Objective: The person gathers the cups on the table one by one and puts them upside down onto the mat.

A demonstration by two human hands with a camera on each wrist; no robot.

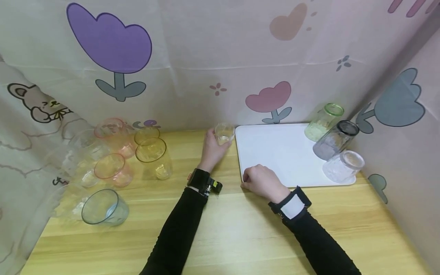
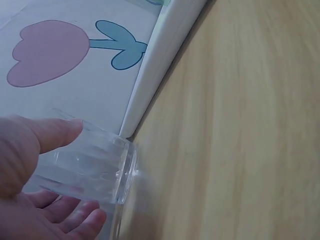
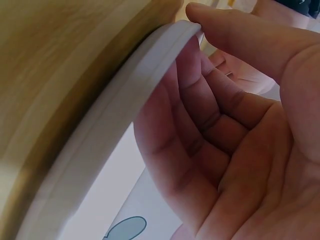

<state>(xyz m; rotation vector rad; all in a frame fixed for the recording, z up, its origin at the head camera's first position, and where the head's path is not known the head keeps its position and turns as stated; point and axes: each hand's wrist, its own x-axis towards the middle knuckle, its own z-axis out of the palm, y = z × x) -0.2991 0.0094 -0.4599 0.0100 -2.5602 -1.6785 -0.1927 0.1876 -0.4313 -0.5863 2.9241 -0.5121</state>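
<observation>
Clear glass, empty, hand-held

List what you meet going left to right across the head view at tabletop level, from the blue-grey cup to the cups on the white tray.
Blue-grey cup → yellow cup → left hand holding a small clear glass → right hand on the white tray → green jar → dark-rimmed jar

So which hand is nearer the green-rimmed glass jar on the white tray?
The right hand: it rests at the white tray's near-left corner, while the left hand grips a small clear glass beyond the tray's left edge, farther from the green-rimmed glass jar.
</observation>
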